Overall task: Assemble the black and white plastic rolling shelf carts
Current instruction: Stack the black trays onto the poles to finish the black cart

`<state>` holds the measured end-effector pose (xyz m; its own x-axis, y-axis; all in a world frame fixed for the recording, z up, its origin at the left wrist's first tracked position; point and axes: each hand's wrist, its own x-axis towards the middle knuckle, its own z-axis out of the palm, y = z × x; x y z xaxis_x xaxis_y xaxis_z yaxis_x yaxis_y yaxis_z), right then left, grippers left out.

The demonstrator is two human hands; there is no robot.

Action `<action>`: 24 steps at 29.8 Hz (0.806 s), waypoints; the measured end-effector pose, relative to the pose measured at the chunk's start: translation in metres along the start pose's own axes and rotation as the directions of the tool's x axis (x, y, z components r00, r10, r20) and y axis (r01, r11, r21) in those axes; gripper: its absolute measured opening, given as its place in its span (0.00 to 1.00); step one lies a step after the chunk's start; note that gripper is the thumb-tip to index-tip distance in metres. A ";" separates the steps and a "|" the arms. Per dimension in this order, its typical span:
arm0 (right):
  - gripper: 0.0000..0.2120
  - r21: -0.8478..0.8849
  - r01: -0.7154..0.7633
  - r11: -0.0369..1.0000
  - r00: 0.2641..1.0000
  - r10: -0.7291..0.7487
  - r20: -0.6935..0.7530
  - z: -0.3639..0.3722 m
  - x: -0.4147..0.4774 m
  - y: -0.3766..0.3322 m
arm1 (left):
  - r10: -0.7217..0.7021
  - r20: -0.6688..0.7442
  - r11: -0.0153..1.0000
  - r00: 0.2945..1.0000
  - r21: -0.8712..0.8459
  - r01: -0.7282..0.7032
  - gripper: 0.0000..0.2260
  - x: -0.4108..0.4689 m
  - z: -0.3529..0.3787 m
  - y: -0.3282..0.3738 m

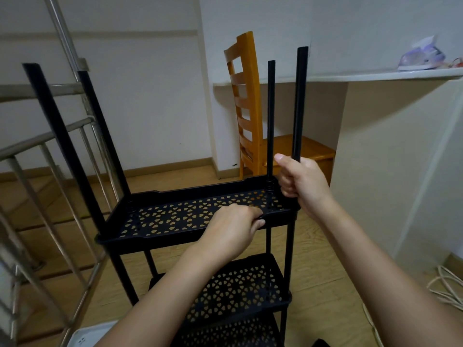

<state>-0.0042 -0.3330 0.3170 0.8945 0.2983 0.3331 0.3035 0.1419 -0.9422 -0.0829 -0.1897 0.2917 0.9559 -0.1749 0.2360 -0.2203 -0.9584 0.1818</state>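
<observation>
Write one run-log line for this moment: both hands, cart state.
left hand: grips front rim of top black shelf | right hand: grips front-right black pole near its base | black cart: next shelf not yet on

My cart's top tray (200, 188) is black, pierced all over with a petal-shaped cutout pattern, and the lower tray (238, 289) matches it. Every pole (299, 103) is plain black. The chair (244, 96) is orange-brown, the floor (325, 259) pale wood planks, the railing (62, 28) silver, the iron (421, 57) lilac and white, the cable (448, 284) cream.
</observation>
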 end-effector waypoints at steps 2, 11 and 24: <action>0.15 -0.261 0.026 0.965 0.980 -0.077 -0.186 0.012 -0.006 0.001 | -0.016 -0.012 1.000 1.000 0.004 0.016 0.12 0.001 0.001 0.001; 0.15 -0.478 0.006 0.878 0.763 -0.313 -0.565 0.039 -0.003 0.003 | -0.041 -0.187 0.992 0.982 0.112 0.062 0.14 0.003 0.019 0.014; 0.17 -0.467 0.165 0.869 0.838 -0.373 -0.398 0.024 0.006 0.017 | 0.041 -0.214 0.995 0.976 0.097 -0.021 0.14 0.008 0.022 -0.001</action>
<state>-0.0013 -0.3059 0.3044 0.7673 -0.1781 0.6160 0.5644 -0.2684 -0.7806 -0.0712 -0.1955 0.2724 0.8822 -0.1618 0.4422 -0.2198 -0.9720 0.0830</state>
